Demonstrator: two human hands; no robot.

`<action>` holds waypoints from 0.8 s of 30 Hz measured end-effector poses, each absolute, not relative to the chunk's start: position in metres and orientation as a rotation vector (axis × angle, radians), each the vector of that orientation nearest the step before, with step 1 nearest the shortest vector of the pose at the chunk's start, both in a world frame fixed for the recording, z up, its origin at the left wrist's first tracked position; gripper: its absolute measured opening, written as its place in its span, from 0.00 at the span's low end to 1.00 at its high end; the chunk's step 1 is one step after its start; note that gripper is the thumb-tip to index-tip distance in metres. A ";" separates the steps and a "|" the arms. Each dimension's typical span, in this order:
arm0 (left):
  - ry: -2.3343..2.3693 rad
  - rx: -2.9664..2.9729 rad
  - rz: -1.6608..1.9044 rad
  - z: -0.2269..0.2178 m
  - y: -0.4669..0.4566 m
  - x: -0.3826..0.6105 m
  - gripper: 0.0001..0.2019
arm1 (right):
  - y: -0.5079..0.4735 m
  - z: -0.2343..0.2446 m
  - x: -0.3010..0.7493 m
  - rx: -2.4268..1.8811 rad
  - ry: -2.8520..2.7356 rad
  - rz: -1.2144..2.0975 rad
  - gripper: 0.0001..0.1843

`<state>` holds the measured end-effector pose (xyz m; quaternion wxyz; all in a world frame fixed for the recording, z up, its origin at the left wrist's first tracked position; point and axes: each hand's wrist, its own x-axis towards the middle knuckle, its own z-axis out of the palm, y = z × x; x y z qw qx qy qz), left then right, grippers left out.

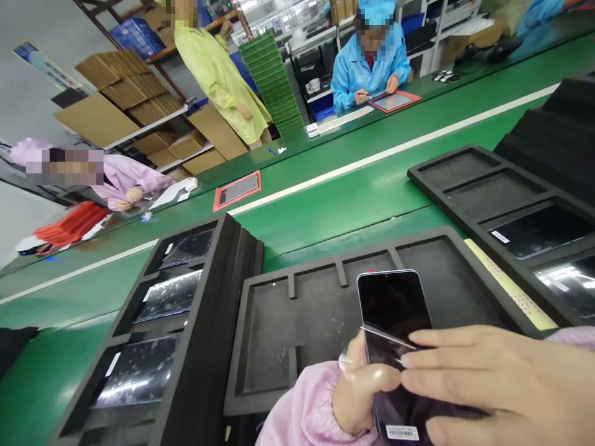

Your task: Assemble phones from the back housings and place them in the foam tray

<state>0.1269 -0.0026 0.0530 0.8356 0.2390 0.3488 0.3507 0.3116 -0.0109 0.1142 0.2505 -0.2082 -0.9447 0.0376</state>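
A dark smartphone (pixel 395 303) with a light rim stands tilted in front of me, a white barcode label (pixel 402 432) near its lower end. My left hand (pixel 360 384) grips its left edge, thumb lying over the screen and something clear and shiny at the fingers. My right hand (pixel 506 378) lies across the screen's lower half with its fingers stretched out. A bright line, like the edge of a clear film (pixel 388 335), crosses the glass just above both hands. Beneath the phone is a black foam tray (pixel 320 322) with shallow compartments.
On the left stands a stack of foam trays (pixel 223 279), its top one holding several phones (pixel 134 365). Another tray (pixel 488 186) with phones lies at right, beside a yellow strip (pixel 511 285). Co-workers (pixel 367 62) sit or stand beyond the green bench (pixel 334 198). A red-framed panel (pixel 238 189) lies there.
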 end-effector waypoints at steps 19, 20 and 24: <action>0.807 0.237 0.906 0.038 -0.002 0.134 0.22 | 0.028 0.068 0.295 -1.423 -1.790 0.523 0.12; 0.791 0.248 0.924 0.037 -0.003 0.134 0.23 | 0.025 0.069 0.296 -1.515 -1.713 0.725 0.13; 0.788 0.287 0.958 0.035 -0.005 0.134 0.23 | 0.016 0.075 0.302 -1.667 -1.534 1.366 0.18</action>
